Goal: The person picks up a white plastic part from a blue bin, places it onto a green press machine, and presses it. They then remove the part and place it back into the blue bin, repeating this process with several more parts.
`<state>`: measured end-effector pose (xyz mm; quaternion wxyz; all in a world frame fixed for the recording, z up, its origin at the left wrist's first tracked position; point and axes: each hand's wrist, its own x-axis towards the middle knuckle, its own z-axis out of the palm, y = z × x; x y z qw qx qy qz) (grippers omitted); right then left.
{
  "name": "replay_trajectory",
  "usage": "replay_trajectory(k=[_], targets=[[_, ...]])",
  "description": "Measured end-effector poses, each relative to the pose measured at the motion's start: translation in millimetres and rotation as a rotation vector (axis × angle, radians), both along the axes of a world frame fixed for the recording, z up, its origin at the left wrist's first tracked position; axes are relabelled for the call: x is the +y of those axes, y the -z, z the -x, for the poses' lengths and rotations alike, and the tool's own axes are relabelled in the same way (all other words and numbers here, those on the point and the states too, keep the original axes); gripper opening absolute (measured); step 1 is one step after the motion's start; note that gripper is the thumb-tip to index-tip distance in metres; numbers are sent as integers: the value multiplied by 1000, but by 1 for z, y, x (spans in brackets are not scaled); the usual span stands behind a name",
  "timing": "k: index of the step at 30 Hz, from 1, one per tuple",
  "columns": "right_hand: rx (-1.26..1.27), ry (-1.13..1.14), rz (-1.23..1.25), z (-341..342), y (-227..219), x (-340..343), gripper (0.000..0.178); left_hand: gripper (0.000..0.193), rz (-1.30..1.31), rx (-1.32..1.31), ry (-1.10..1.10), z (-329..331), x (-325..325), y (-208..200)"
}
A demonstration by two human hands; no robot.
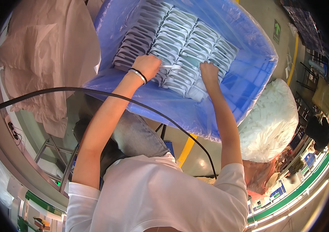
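Observation:
In front of me stands a blue bin (245, 83) lined with clear plastic film. Several rows of pale grey-white looped plastic parts (180, 33) are stacked tightly inside it. My left hand (147, 66), with a dark band and a light band at its wrist, is closed over the near left of the rows. A white looped part (171, 67) sticks out to the right from its fingers. My right hand (209, 72) is a closed fist, fingers down, against the rows on the right; what it grips is hidden.
Brown paper (36, 69) covers things at the left. A black cable (106, 92) arcs across above my left forearm. Right of the bin sits a clear bag of white pieces (271, 123). Yellow floor lines (187, 149) and a green-edged workline (304, 189) lie beyond.

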<state>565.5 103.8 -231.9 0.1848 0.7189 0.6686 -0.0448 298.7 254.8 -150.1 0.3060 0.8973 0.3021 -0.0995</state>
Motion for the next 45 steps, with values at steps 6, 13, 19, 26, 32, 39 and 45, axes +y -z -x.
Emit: replay_trajectory(k=[6,13,19,26,32,39,45], targets=[[84,37,283,-22,-22,12,13,9,-13,50,32,-2,-5,4],[787,235,-259,40,-157,13,30,4,-172,-214,199,-19,-16,-10],[1027,380,152,22,-142,-38,38,9,-21,-113,377,-76,-63,-32],[263,356,351,13,-8,-100,27,16,29,159,464,-64,-64,17],[45,121,284,18,20,-101,15,27,47,193,249,-56,-51,15],[39,229,167,9,20,-105,11,24,92,150,222,-54,-55,23],[165,66,299,-4,15,-107,6,23,102,131,222,-56,-55,24]])
